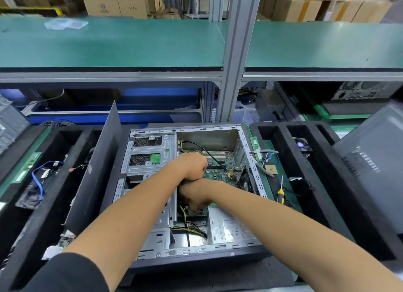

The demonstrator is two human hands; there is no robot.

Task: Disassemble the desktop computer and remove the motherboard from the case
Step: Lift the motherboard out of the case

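Both hands are reaching into the open case mid-frame. The left hand is curled over the motherboard; the right hand is curling lower down, maybe freeing it. I cannot tell what either is holding.

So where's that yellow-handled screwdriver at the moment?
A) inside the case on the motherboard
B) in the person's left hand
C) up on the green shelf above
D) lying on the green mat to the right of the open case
D: the screwdriver lies untouched on the green mat right of the case, while both hands are down inside the case.
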